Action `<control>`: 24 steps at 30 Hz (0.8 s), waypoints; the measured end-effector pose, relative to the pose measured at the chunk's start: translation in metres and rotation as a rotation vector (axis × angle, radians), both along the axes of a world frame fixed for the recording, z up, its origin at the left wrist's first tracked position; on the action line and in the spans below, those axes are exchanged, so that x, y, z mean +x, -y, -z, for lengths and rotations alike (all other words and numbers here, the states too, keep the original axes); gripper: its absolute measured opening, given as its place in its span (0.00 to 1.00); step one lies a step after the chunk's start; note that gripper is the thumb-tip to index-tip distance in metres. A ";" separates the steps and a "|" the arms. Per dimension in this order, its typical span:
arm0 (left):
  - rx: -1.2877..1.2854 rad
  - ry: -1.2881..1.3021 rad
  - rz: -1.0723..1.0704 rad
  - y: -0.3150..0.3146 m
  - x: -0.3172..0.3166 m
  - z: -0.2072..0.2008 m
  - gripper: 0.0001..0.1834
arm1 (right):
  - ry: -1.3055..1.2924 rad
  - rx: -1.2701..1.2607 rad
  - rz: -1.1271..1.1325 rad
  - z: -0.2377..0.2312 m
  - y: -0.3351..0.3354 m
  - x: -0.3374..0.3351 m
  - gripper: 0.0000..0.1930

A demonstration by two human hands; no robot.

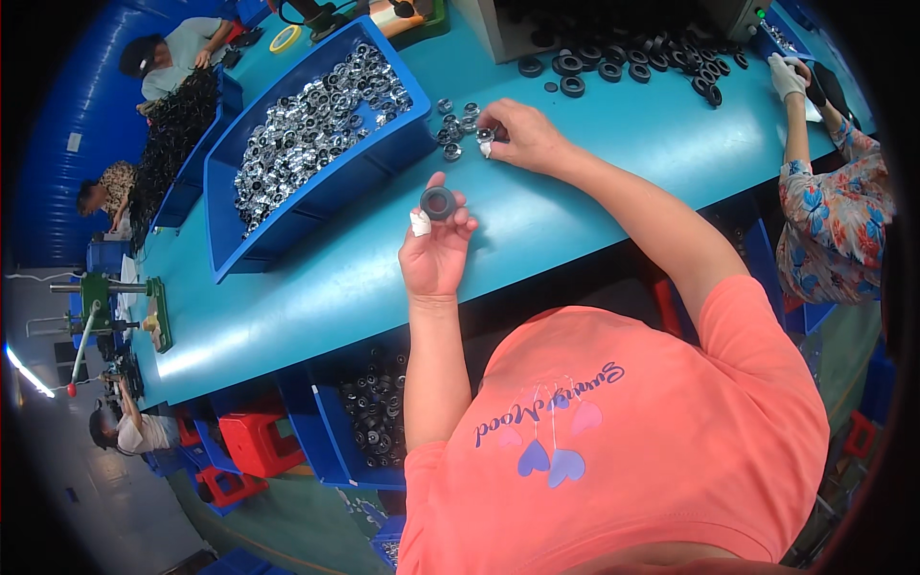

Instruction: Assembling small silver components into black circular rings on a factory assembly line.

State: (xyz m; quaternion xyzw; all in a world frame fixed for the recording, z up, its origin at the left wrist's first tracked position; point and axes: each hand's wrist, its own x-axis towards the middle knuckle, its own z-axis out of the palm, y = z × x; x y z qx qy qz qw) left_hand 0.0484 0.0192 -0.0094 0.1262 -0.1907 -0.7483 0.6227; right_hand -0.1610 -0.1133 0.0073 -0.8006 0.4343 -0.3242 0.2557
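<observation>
My left hand (436,254) is palm up above the near edge of the teal table. Its fingers hold a dark grey ring (438,202) with a round hole. White tape wraps the thumb. Farther right, my right hand (525,137) is closed at the tabletop on a small shiny round metal part (486,136). White wrapping shows on one of its digits too. Several similar loose metal parts (452,151) lie just left of it. Beyond my left hand stands a long blue bin (316,203), with many shiny metal parts (307,129) inside.
Many black rings (572,86) are spread at the back of the teal table (613,144). A co-worker's gloved hand (788,77) is at the far right. A green hand press (158,311) stands at the left end. Below the table sit a blue bin of dark parts (374,412) and red stools (251,443).
</observation>
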 end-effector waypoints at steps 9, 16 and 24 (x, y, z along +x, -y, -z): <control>-0.035 0.026 0.020 0.001 -0.001 0.001 0.35 | 0.519 0.515 -0.221 -0.017 -0.030 -0.002 0.18; -0.049 0.026 0.023 0.002 -0.001 0.005 0.37 | 0.615 0.605 -0.307 -0.029 -0.053 0.004 0.19; 0.039 0.220 -0.060 -0.002 -0.009 -0.007 0.34 | 0.543 0.572 -0.315 -0.035 -0.065 0.008 0.19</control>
